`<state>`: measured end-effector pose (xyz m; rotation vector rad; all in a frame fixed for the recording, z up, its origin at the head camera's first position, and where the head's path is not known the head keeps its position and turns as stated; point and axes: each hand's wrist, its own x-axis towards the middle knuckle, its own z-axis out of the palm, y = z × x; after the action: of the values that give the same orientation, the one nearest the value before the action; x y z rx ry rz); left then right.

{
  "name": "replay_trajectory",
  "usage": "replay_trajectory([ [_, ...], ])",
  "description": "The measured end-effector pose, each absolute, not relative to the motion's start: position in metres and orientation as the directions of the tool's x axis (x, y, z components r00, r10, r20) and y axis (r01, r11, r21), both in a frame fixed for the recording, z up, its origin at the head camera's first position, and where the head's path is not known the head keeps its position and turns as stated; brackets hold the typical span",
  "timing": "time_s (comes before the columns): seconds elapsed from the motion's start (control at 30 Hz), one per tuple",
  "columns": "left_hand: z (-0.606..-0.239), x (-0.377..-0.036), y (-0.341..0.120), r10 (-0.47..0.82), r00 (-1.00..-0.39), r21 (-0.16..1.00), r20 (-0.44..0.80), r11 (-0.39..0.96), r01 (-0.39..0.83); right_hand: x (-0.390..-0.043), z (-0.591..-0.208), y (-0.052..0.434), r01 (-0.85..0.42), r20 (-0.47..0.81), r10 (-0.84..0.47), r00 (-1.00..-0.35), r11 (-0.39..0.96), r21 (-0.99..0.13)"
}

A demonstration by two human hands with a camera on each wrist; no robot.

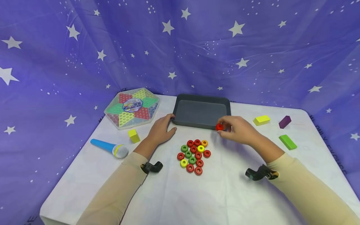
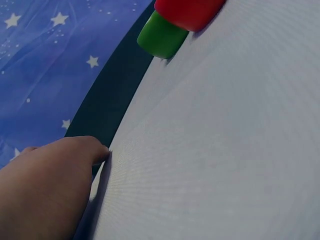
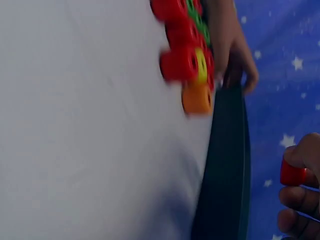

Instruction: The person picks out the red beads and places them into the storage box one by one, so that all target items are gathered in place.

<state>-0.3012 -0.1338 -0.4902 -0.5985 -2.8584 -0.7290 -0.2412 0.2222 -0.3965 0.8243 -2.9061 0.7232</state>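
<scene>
Head view first: the right grip point(image 1: 239, 129) hides part of its red ring point(image 1: 219, 127)! At nine o'clock, the game box point(image 1: 142, 113) wears lettering too small to read. Both sleeves point(image 1: 112, 190) run off at seven and four. Right wrist: loose rings point(image 3: 181, 64) blur at one, the tray point(image 3: 222, 165) exits at five, the grip's cropped at four. Left wrist: the left grip point(image 2: 47, 187) is cut off at eight.

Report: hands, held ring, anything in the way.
Right hand pinching red ring by near right corner of tray. Left hand at tray's near left corner. No obstruction visible.
</scene>
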Motion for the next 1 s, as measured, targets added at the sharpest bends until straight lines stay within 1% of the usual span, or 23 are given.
replay_trajectory([
  [0.2, -0.488, -0.299, -0.136, 0.335, -0.923, 0.437, 0.192, 0.812, 0.386, -0.294, -0.394, 0.235, -0.398, 0.096, -0.396, -0.913, 0.812, -0.427],
  [0.4, -0.489, -0.302, -0.135, 0.341, -0.92, 0.428, 0.196, 0.814, 0.393, -0.336, -0.393, 0.235, -0.372, 0.081, -0.371, -0.925, 0.841, -0.392],
  [0.6, -0.49, -0.306, -0.133, 0.344, -0.917, 0.428, 0.202, 0.811, 0.399, -0.368, -0.4, 0.233, -0.319, 0.072, -0.313, -0.947, 0.889, -0.328],
  [0.67, -0.49, -0.305, -0.133, 0.34, -0.918, 0.429, 0.201, 0.812, 0.395, -0.376, -0.406, 0.232, -0.297, 0.066, -0.291, -0.955, 0.911, -0.285],
  [0.77, -0.49, -0.305, -0.134, 0.336, -0.92, 0.434, 0.2, 0.812, 0.391, -0.385, -0.416, 0.231, -0.277, 0.045, -0.273, -0.961, 0.942, -0.19],
  [0.87, -0.49, -0.305, -0.134, 0.337, -0.92, 0.437, 0.2, 0.81, 0.391, -0.391, -0.424, 0.229, -0.297, 0.017, -0.297, -0.955, 0.952, -0.075],
  [1.0, -0.49, -0.306, -0.133, 0.342, -0.918, 0.44, 0.203, 0.805, 0.397, -0.394, -0.428, 0.227, -0.338, -0.001, -0.338, -0.941, 0.941, 0.006],
])
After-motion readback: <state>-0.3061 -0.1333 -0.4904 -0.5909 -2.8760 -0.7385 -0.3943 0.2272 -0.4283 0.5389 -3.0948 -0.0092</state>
